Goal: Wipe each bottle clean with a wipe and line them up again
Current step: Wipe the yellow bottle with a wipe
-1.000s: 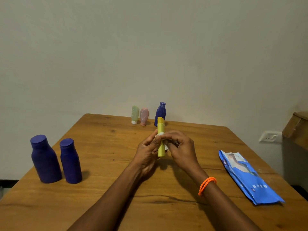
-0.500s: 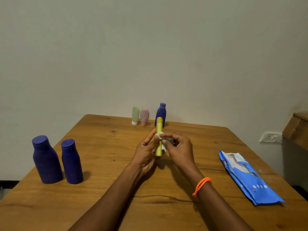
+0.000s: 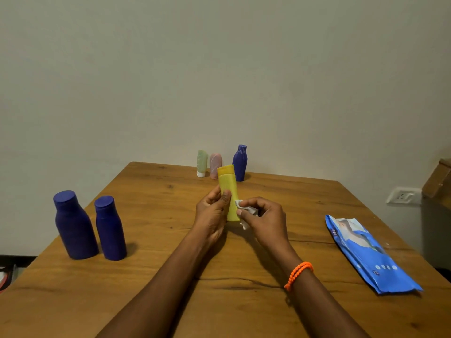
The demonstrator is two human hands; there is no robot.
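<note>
My left hand (image 3: 211, 215) grips a slim yellow bottle (image 3: 228, 189) upright above the middle of the wooden table (image 3: 151, 284). My right hand (image 3: 264, 219) pinches a small white wipe (image 3: 245, 211) against the bottle's lower right side. Two dark blue bottles stand at the left: a larger one (image 3: 73, 225) and a smaller one (image 3: 110, 228). At the far edge stand a green tube (image 3: 202, 163), a pink tube (image 3: 215, 165) and a small blue bottle (image 3: 240, 162).
A blue pack of wipes (image 3: 366, 254) lies flat at the table's right side. A wall socket (image 3: 402, 195) and a wooden box corner (image 3: 436, 181) are at the far right, beyond the table edge.
The yellow bottle has turned in my left hand, showing its broad face. My right hand with the wipe slid from the bottle's upper middle down to its lower right side.
</note>
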